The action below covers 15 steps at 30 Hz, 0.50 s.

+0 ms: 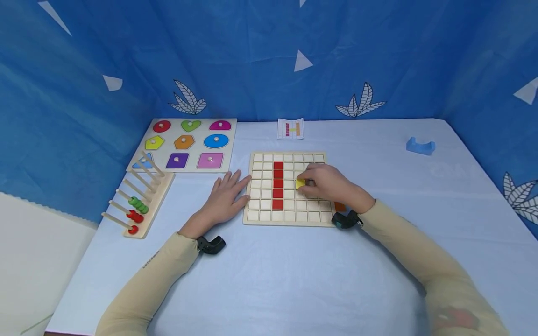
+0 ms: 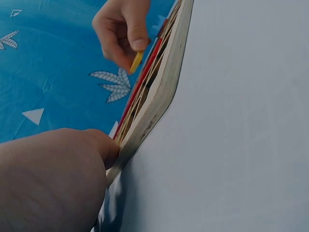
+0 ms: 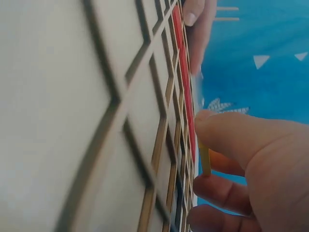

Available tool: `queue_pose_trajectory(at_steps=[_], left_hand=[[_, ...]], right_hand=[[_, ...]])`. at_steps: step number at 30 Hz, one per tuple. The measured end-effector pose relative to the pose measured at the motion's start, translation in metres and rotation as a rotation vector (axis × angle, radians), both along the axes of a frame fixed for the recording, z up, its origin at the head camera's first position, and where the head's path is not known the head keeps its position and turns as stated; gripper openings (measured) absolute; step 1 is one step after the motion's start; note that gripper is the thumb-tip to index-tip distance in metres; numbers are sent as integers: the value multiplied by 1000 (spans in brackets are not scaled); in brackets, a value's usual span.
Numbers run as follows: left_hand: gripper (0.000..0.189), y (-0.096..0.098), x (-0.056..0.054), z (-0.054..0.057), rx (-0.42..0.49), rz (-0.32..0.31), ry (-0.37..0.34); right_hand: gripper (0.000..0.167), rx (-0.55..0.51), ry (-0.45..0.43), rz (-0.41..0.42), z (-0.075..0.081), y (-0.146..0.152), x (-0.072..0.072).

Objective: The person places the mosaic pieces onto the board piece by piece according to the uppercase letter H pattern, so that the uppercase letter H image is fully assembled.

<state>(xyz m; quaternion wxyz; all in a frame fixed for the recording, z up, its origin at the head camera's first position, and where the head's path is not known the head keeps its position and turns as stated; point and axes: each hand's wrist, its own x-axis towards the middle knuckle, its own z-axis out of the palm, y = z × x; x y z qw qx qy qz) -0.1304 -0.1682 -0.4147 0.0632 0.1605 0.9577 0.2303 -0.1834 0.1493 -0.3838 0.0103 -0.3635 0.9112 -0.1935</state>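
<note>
A wooden grid board with white squares lies flat on the table, with several red tiles in one upright column. My right hand is over the right half of the grid. It pinches a yellow square tile between thumb and fingers; in the right wrist view the yellow tile stands edge-on close to the grid. My left hand rests with fingers spread at the board's left edge, thumb and fingertips right at the rim. In the left wrist view that hand partly covers the board's near corner.
A card with a coloured pattern lies behind the board. Back left is a knobbed shape puzzle; before it stands a peg rack with red and green beads. Something orange shows beneath my right wrist. A blue holder sits back right.
</note>
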Motion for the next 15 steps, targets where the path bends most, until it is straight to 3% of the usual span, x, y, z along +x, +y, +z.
queue_pose_trajectory(at_steps=[8, 15], left_hand=[[63, -1, -1, -3, -12, -4, 10], [62, 0, 0, 2, 4, -1, 0]], right_hand=[[31, 1, 14, 14, 1, -20, -4], [30, -3, -22, 3, 2, -30, -6]])
